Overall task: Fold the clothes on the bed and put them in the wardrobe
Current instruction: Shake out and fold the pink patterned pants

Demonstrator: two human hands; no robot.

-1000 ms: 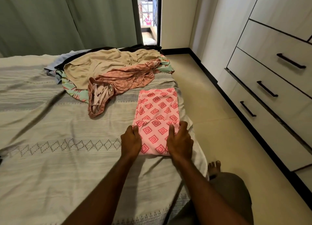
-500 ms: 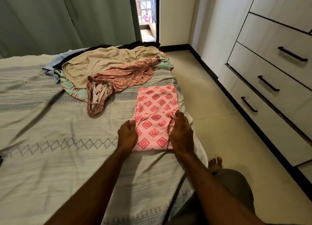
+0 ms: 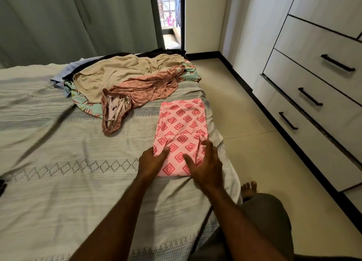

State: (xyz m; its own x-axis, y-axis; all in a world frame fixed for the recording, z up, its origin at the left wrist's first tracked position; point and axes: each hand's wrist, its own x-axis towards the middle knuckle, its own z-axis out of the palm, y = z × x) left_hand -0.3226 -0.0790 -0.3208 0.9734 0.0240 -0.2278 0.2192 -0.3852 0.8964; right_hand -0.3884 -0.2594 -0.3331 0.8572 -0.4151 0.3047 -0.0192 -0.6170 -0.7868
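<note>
No readable text, label, brand, number or sign shows anywhere in this view.

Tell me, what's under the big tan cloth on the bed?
Under the tan cloth peek a green flowery garment, something black and something pale blue. Their covered parts and anything deeper are hidden.

Open bedspread (image 3: 58, 162): left of the hands.
Obstacle: heap of clothes (image 3: 127, 84) beyond.
Right: floor strip (image 3: 244, 123), then drawers (image 3: 313, 84).
</note>
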